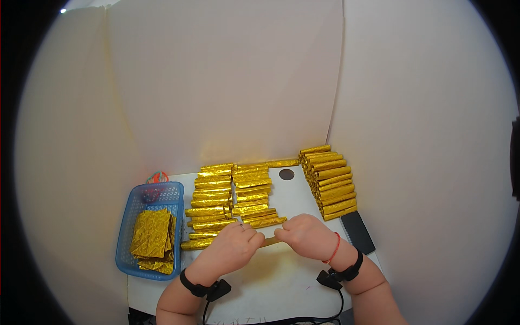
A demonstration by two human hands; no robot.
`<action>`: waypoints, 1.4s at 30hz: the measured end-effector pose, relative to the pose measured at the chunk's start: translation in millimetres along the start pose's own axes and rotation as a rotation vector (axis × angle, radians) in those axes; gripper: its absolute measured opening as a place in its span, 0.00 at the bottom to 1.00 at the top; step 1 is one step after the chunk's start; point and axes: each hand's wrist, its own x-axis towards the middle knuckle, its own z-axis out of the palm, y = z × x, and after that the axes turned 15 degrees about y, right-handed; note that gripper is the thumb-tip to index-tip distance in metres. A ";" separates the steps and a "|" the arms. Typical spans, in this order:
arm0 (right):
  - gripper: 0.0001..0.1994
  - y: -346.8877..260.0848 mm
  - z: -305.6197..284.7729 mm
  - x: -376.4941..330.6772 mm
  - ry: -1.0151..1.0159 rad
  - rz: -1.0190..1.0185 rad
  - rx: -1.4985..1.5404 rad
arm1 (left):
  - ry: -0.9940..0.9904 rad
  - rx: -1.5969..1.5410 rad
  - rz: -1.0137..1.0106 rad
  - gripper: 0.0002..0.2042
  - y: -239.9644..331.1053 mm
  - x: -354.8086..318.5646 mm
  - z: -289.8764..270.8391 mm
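Note:
My left hand (234, 246) and my right hand (306, 234) meet at the middle of a white table (281, 276), both closed around a gold foil roll (269, 241) that lies crosswise between them; only a short part of it shows between the fingers. Just beyond my hands lie two columns of finished gold foil rolls (230, 197). A third stack of gold rolls (330, 181) stands at the right. Each wrist wears a black band with a cable.
A blue plastic basket (130, 216) at the left holds a pile of flat gold foil sheets (153, 238) and red-green rubber bands at its far end. A black flat object (358, 232) lies at the right edge. White walls enclose the table.

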 end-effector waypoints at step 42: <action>0.08 10.4 55.3 -73.5 -0.004 0.106 0.236 | 0.005 -0.242 -0.252 0.10 3.8 -96.0 42.5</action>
